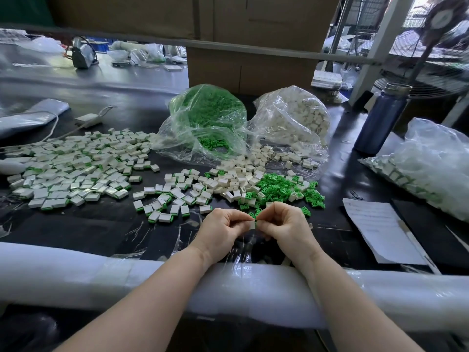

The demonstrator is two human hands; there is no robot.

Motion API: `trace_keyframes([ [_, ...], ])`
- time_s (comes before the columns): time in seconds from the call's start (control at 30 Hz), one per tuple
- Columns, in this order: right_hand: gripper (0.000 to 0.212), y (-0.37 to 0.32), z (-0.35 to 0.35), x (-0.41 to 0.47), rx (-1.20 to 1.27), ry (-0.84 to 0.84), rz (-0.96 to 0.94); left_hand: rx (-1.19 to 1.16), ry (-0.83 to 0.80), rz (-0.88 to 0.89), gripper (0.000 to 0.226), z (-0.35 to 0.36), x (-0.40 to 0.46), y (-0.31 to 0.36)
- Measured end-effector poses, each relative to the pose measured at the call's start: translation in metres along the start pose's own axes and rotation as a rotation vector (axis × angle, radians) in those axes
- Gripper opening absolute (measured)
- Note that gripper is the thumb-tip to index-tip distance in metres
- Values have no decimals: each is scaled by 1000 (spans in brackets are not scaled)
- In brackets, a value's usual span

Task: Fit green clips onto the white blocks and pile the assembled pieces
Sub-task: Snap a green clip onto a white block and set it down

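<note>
Both hands meet just above the near part of the black table [106, 224], fingers curled tight; the left hand [223, 228] pinches a small white block [252, 225] between thumb and fingertips, and the right hand [284, 224] presses in against the block's right side, its fingertips closed on something green — a green clip [256, 220], though only a sliver shows. The forearms rest on a white foam-wrapped rail [76, 270] along the near edge.

Just beyond the hands lies a loose heap of green clips [281, 185] mixed with bare white blocks [236, 181]; to the left spreads the pile of assembled pieces [73, 163], wide and shallow. Further back sit two open plastic bags — the clip bag [208, 110] on the left, the block bag [297, 115] on the right; a dark blue bottle [380, 118] stands at far right, and a sheet of paper [380, 229] lies near right.
</note>
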State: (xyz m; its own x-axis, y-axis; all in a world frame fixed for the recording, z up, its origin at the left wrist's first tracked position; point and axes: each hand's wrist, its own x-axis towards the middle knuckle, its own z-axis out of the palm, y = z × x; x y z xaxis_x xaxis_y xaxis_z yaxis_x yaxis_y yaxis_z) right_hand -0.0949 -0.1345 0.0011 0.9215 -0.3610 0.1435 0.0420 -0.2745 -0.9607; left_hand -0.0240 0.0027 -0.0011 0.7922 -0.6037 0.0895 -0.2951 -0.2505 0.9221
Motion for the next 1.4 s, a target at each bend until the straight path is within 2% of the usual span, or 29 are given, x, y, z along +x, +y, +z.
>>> trace_keyframes([
  [0.33, 9, 6, 2, 5, 71, 112, 53, -154, -2, -18, 9, 0, 6, 10],
  [0.6, 18, 8, 4, 7, -15, 143, 70, -211, -40, -28, 7, 2, 18, 10],
  [0.87, 25, 9, 5, 7, -128, 101, 63, -254, 16, -19, 18, 6, 15, 0],
  [1.4, 31, 7, 5, 6, -209, 27, 85, -89, -49, 56, 14, 3, 13, -3],
])
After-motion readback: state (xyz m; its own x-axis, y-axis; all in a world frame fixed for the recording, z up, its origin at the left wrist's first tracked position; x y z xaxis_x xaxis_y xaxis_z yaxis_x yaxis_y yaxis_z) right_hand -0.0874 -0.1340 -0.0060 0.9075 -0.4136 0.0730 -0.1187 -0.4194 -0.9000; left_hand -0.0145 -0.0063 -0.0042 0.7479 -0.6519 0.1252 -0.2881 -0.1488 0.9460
